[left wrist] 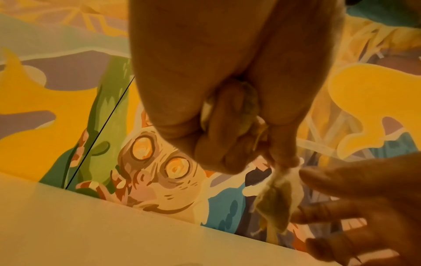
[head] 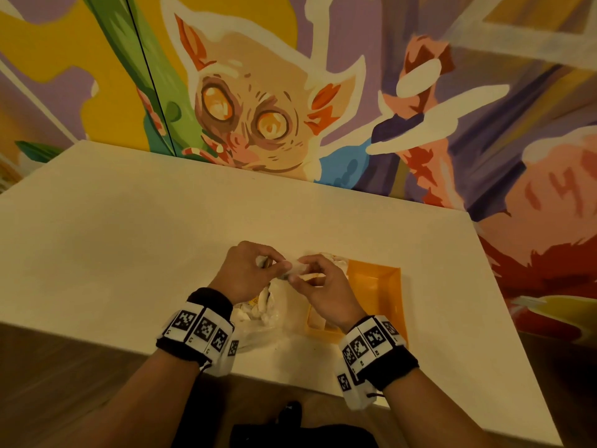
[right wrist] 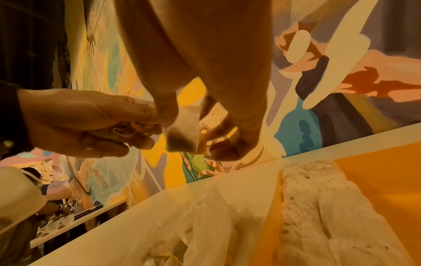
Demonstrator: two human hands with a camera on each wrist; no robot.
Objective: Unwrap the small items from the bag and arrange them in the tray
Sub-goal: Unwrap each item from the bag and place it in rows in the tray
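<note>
Above the orange tray (head: 384, 286)'s left edge, the left hand (head: 245, 273) and right hand (head: 323, 286) both pinch one small white pouch (head: 295, 267) between fingertips — held aloft; the clear bag (head: 258, 318) lies just left of the tray.

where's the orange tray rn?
Head view: the orange plastic tray sits on the white table, right of the clear plastic bag, under the right hand.

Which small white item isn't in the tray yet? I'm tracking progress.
The small white item pinched between the left hand and right hand, above the table; the other white items lie in the orange tray.
</note>
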